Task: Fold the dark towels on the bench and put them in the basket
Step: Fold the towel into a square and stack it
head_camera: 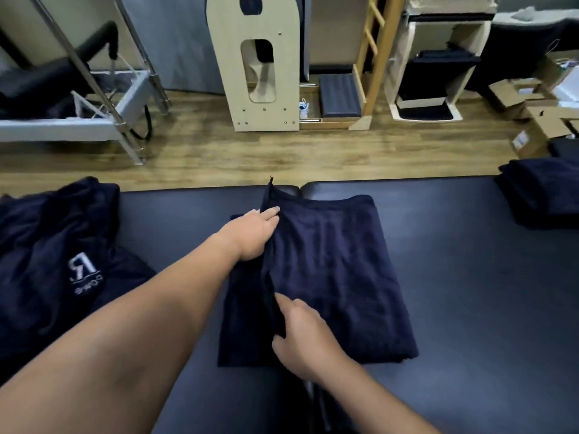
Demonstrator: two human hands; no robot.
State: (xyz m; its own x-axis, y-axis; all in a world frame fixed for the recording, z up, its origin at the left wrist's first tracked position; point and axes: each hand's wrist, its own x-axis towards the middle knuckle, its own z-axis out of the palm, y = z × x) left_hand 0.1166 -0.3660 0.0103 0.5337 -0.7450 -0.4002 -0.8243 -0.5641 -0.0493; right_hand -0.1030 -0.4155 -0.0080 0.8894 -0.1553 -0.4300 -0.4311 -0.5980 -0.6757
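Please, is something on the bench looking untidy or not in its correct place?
Yes. On the bench's left end, a heap of dark towels lies crumpled and unfolded, a white logo showing. The middle towel, under both hands, and the stack at the right edge look neat. No basket is visible.

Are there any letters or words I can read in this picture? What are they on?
"R": big white logo letter on the unfolded dark towel at the left of the bench.
Small white letters under it: upside down and blurred, not readable.
Label on a cardboard box on the floor: too small.
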